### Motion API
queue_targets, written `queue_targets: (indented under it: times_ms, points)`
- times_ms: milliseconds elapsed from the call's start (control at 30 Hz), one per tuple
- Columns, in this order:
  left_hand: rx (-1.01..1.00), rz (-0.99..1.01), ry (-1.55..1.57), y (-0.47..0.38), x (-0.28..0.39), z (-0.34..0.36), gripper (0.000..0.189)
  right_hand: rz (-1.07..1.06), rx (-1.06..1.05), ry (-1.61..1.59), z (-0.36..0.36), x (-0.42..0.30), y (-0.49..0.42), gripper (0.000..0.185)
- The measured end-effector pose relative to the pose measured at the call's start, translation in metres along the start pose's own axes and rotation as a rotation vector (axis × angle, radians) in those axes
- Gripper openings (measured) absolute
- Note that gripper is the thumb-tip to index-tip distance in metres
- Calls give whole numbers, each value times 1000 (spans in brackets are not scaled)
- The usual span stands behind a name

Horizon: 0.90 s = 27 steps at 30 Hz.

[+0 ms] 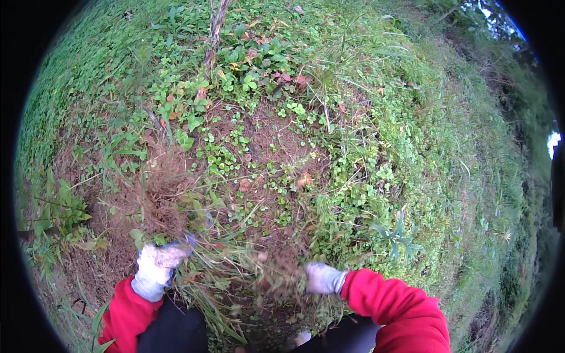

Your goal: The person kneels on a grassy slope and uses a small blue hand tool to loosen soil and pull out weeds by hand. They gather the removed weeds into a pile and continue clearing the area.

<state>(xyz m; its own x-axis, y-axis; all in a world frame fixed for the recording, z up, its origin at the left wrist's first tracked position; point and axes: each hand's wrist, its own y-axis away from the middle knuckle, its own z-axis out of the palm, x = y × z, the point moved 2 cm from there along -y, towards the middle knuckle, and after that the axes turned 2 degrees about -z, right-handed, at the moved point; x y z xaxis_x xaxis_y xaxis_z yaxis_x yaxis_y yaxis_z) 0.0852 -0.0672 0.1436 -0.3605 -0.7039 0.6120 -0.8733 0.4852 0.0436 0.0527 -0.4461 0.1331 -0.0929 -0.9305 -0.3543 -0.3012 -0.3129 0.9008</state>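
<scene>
Both my hands wear pale work gloves. My left hand (161,262), in a glove with blue parts, is closed around a clump of pulled weeds (212,273). Long green blades trail from it to the right and down. Just beyond that hand is a brown mass of fine roots (163,198); where it joins the clump is unclear. My right hand (325,278) is blurred, its fingers curled and mostly hidden. It grips a tuft of weeds with brown roots (284,271), also blurred. Both hands are low, in front of my dark-trousered legs (176,328).
A thin woody stem (214,37) rises ahead, with reddish and green leaves at its foot. Brown soil (269,132) shows between small seedlings. Low leafy plants (379,172) cover the ground to the right. A leafy shoot (62,212) stands at left. Darker bushes (507,88) line the far right.
</scene>
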Motion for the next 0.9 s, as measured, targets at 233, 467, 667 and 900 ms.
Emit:
queue_targets:
  times_ms: [233, 467, 667, 900]
  points:
    - [-83, -214, 15, 2, 1, 4, 38, -381, 608, 485, -71, -2, -25, 39]
    - [-89, -38, -292, -1, 11, -10, 34, -22, 920, 836, -237, -10, -99, 18]
    - [-288, -232, -302, 46, -38, 4, 38, -23, 1175, 566, -300, -2, -151, 40]
    - [-125, -778, 1147, 64, -78, 25, 54, 54, 1126, 430, -349, 5, -170, 44]
